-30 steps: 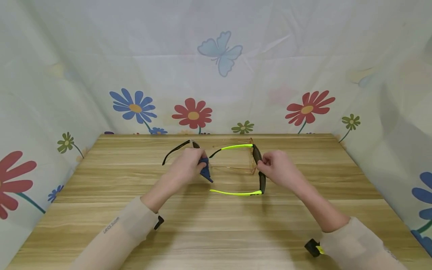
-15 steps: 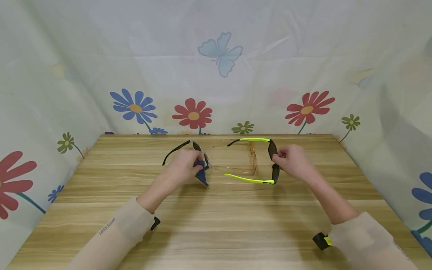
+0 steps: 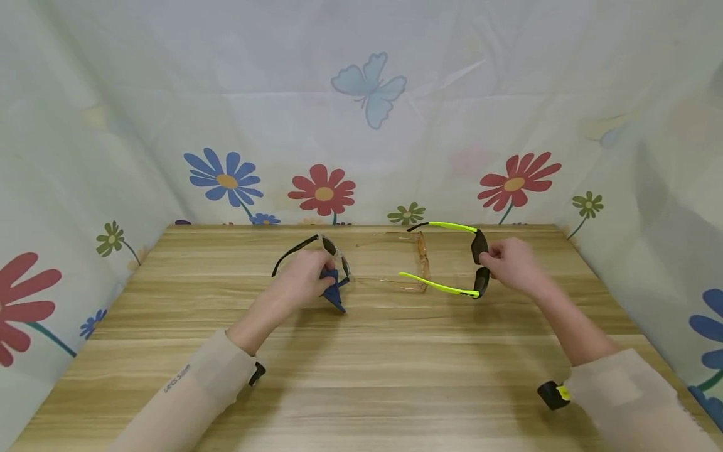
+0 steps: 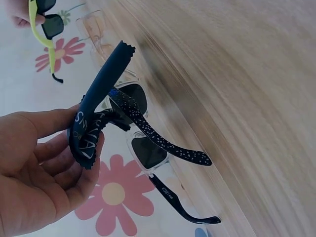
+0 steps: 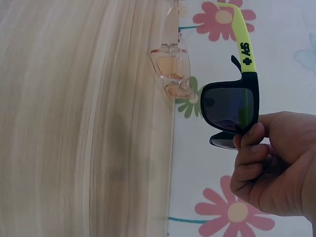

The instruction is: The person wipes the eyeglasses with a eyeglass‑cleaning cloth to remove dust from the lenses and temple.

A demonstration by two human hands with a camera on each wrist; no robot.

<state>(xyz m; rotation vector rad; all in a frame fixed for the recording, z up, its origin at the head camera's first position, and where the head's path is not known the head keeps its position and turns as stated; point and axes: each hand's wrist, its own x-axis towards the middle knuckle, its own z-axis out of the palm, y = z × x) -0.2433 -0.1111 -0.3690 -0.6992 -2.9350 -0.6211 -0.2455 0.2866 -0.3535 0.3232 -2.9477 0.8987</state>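
My right hand (image 3: pixel 515 262) pinches black sunglasses (image 3: pixel 480 246) with neon yellow temples at the bridge. Their temples are unfolded and point left; the right wrist view shows the sunglasses (image 5: pixel 229 106) raised off the table. My left hand (image 3: pixel 305 276) holds a folded dark blue cleaning cloth (image 3: pixel 334 292) between thumb and fingers; white lettering shows on the cloth (image 4: pixel 91 123) in the left wrist view. Just behind that hand lie clear-framed sunglasses (image 3: pixel 330 246) with dark lenses and black temples, one of them speckled white (image 4: pixel 163 140). Part of this pair is hidden by the left hand.
Glasses with a clear, orange-tinted frame (image 3: pixel 422 251) lie unfolded at the middle back of the wooden table (image 3: pixel 384 376). A white curtain (image 3: pixel 452 125) printed with flowers and a butterfly hangs behind the table and at both sides.
My right hand has carried the yellow-and-black sunglasses to the right and slightly back, off the orange-tinted glasses. The left hand with the cloth has shifted slightly left, uncovering more of the clear-framed pair.
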